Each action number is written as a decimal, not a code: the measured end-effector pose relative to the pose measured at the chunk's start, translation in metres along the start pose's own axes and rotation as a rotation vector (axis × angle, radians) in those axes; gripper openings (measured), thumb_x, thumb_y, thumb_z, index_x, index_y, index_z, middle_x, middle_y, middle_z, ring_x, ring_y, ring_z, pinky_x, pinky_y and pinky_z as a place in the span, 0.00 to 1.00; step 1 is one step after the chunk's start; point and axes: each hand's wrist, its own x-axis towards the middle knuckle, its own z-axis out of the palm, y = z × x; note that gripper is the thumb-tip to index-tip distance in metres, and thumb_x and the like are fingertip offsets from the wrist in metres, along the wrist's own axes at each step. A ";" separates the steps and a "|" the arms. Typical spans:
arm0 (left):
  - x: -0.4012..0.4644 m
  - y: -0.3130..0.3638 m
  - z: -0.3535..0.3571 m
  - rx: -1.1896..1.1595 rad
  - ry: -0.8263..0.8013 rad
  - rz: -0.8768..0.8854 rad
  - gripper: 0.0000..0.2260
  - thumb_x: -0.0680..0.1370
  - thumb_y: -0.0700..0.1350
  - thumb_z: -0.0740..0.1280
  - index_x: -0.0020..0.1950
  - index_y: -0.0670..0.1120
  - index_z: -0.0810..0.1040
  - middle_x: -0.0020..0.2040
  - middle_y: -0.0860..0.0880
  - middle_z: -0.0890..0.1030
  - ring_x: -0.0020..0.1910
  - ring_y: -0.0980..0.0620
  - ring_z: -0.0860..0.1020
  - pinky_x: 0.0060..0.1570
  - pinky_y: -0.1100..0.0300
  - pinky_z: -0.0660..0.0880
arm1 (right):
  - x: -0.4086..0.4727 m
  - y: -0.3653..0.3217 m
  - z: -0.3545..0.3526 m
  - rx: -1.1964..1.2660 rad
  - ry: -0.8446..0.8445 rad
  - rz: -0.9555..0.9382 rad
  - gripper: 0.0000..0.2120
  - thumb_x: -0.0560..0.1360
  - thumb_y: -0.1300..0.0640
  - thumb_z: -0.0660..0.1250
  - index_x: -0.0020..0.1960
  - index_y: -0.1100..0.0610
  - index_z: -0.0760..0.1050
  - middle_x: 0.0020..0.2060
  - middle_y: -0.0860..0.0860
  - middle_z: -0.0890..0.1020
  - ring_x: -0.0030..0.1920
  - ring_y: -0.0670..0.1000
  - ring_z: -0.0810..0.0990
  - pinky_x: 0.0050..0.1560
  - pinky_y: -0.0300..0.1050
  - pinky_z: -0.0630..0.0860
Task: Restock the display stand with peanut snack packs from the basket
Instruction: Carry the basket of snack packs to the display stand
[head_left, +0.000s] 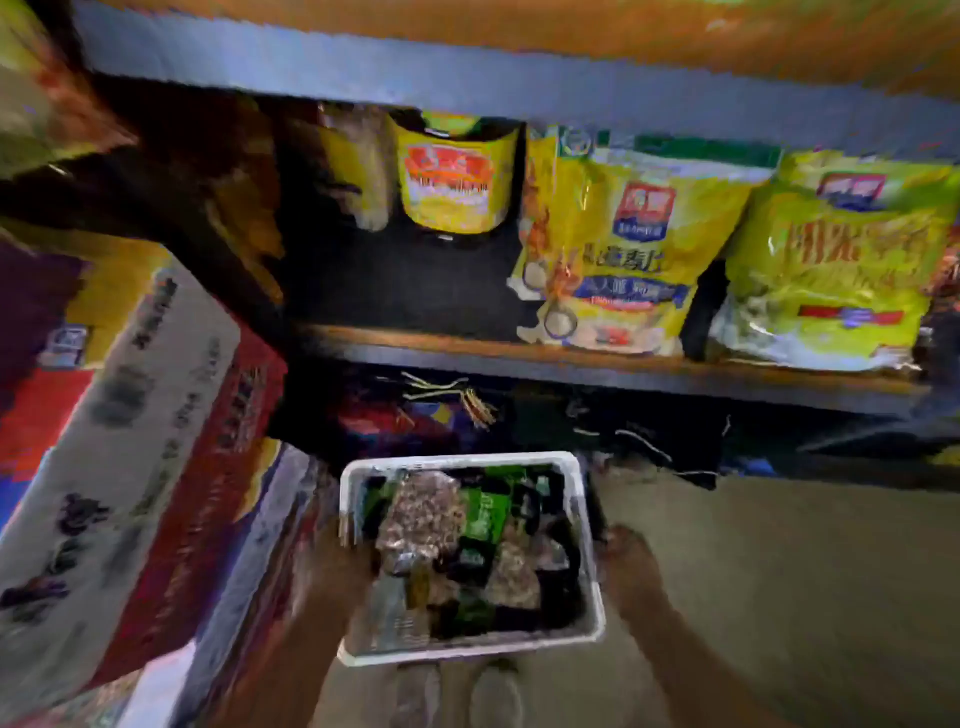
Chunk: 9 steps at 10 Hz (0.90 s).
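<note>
While both hands, left hand (345, 566) and right hand (626, 564), flank the white basket (589, 571) of peanut snack packs (423, 512), finger state indiscernible through blur, restocking appears unstarted; next, lift one pack toward the display stand (571, 358).

Dim in here, and the whole view is smeared with motion blur and blocky, jagged edges. The yellow bags (613, 244) catch most of the light, while the shelf (571, 364) recess beside them sinks into black. Wide-angle bending warps the left edge boxes (130, 441).
</note>
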 end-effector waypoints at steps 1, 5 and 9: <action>0.036 -0.023 0.007 0.007 0.087 -0.138 0.14 0.70 0.53 0.67 0.41 0.63 0.60 0.39 0.64 0.56 0.36 0.69 0.55 0.36 0.71 0.55 | 0.037 0.000 0.026 -0.088 0.081 -0.044 0.21 0.73 0.50 0.60 0.56 0.66 0.73 0.55 0.64 0.79 0.53 0.63 0.78 0.55 0.53 0.75; 0.086 -0.077 0.039 -0.118 0.043 -0.242 0.13 0.80 0.44 0.59 0.34 0.52 0.67 0.32 0.50 0.69 0.29 0.54 0.67 0.30 0.61 0.65 | 0.099 0.021 0.064 0.135 0.085 0.107 0.15 0.77 0.50 0.60 0.35 0.57 0.67 0.27 0.52 0.69 0.36 0.56 0.71 0.40 0.47 0.65; -0.052 0.046 -0.034 0.137 -0.023 -0.075 0.14 0.76 0.48 0.63 0.38 0.38 0.73 0.30 0.39 0.74 0.29 0.43 0.72 0.34 0.55 0.68 | -0.098 0.027 -0.059 0.279 0.218 0.222 0.20 0.76 0.53 0.60 0.28 0.60 0.68 0.26 0.58 0.73 0.31 0.57 0.72 0.34 0.45 0.66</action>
